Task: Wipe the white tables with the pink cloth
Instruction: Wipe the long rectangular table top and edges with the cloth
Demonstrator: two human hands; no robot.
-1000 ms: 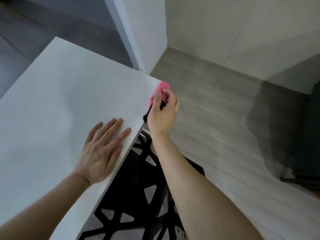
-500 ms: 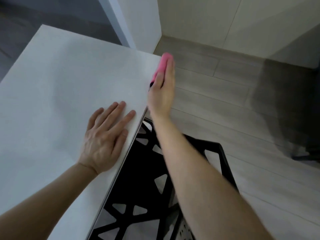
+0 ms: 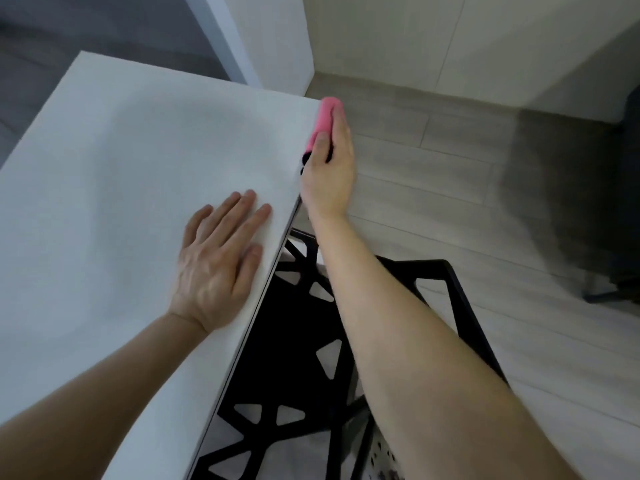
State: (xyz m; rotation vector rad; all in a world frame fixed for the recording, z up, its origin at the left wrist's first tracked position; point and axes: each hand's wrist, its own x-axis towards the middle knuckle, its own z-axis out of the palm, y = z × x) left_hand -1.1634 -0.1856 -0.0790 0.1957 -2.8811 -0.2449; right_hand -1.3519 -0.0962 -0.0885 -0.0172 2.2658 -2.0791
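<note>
- My right hand [image 3: 329, 174] is off the right-hand edge of the white table [image 3: 121, 150], knuckles up, with the fingers [image 3: 341, 133] stretched almost straight along that edge.
- It holds the pink cloth [image 3: 325, 119]: my thumb [image 3: 322, 142] lies on top of the cloth's near end and the straight fingers run down its outer side, so the cloth is pinched between them.
- The cloth is bunched into a long narrow roll. Its long axis follows the table edge and points away from me, and its rounded far end sticks out just past my fingertips, at the table's far right corner.
- The cloth's inner side touches the table edge.
- Something small and dark shows just under my thumb, against the edge; I cannot tell what it is.
- My left hand [image 3: 218, 265] lies palm down on the table top, fingers straight and a little spread, holding nothing. It is to the left of my right wrist and nearer to me, with its little finger close to the same edge.
- Below my right forearm stands a black frame [image 3: 301, 341] with triangular cut-outs, tucked against the table's side.
- Pale plank floor [image 3: 450, 185] spreads out to the right of my right hand.
</note>
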